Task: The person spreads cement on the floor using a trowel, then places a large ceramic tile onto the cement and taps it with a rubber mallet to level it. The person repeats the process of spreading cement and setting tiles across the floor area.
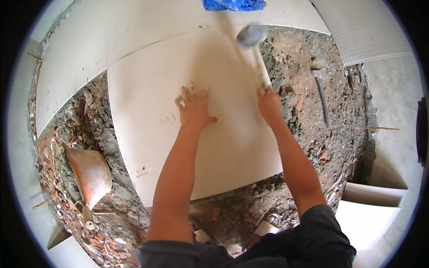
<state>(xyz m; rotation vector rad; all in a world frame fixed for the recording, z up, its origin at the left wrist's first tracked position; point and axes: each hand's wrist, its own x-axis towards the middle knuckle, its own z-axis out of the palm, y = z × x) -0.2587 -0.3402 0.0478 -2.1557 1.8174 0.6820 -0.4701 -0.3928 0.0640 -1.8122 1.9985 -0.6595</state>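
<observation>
A large cream floor tile lies in front of me on rough mortar and rubble. My left hand rests on it, palm down with the fingers spread. In my right hand, near the tile's right edge, is the handle of a mallet. The mallet has a dark, rounded head, which is smeared by motion and appears raised over the tile's far right corner. Smudges of mortar mark the tile beside my left hand.
A trowel with a wooden handle lies on rubble at left. To the right, a dark-handled hammer lies on mortar. Laid tiles and blue plastic are beyond. More tiles stand at the lower right.
</observation>
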